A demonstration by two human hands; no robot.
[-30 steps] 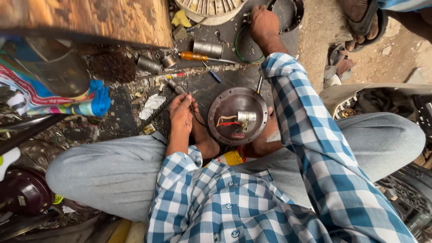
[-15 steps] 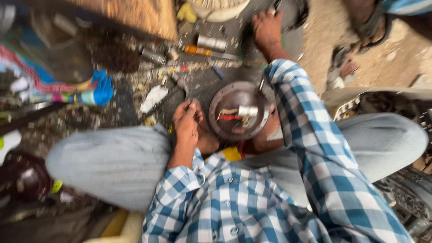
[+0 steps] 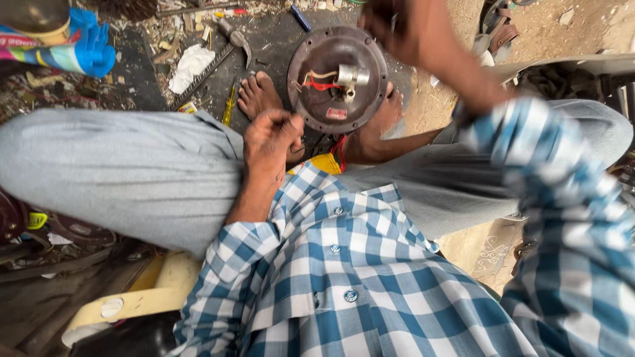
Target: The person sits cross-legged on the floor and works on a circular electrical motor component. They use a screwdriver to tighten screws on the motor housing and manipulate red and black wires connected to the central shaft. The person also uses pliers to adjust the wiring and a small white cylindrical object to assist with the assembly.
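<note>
A round dark metal motor housing (image 3: 324, 99) with red and white wires and a small metal hub lies on the ground between my bare feet. My left hand (image 3: 271, 140) is curled into a fist just in front of my left knee, beside my left foot (image 3: 256, 94) and close to the housing's near edge. Nothing shows in it. My right hand (image 3: 390, 26) is blurred with motion above the housing's far rim. Whether it holds anything is not clear. My checked blue and white shirt fills the lower part of the view.
A hammer (image 3: 233, 34), a yellow-handled screwdriver (image 3: 227, 109) and a white rag (image 3: 190, 66) lie on the dark, littered ground to the left. A blue striped cloth (image 3: 74, 54) is at far left, a sandal (image 3: 497, 32) at upper right, a yellow plastic seat (image 3: 122, 304) under me.
My right hand has come back from the far parts to just above the housing. My left hand drew back from the ground toward my knee. The view has tilted down and closer.
</note>
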